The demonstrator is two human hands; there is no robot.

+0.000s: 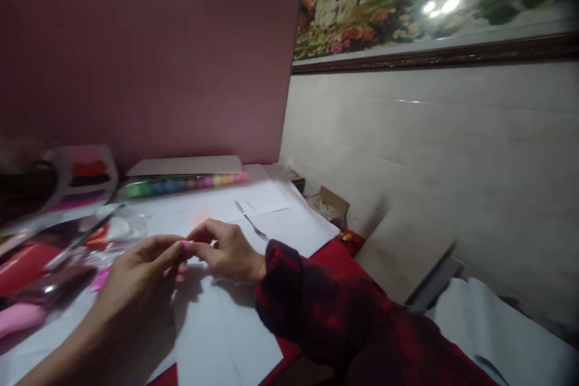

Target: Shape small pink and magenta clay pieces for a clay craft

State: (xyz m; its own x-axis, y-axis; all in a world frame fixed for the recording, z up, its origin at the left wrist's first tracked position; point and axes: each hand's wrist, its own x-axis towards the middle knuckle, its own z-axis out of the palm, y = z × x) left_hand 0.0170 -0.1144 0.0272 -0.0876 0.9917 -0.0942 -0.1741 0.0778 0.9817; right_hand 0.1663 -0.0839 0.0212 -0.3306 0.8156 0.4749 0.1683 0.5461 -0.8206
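A tiny pink piece (185, 243), perhaps soft clay, sits between the fingertips of both hands above the white paper. My left hand (147, 262) pinches it from the left with thumb and forefinger. From the other side, my right hand (224, 250) has its thumb and forefinger closed against the same piece. Just beyond my right hand, a metal fork (251, 221) lies on the white sheets (230, 325). Clear plastic wrappers (124, 226) lie left of the hands. Fingers cover most of the pink piece.
A long pack of coloured pieces (181, 186) lies at the back by a pink board (181, 60). Red and pink packets (27, 268) crowd the left side. A small cardboard box (332, 205) stands near the tiled wall (429, 163), right of the red tablecloth (332, 256).
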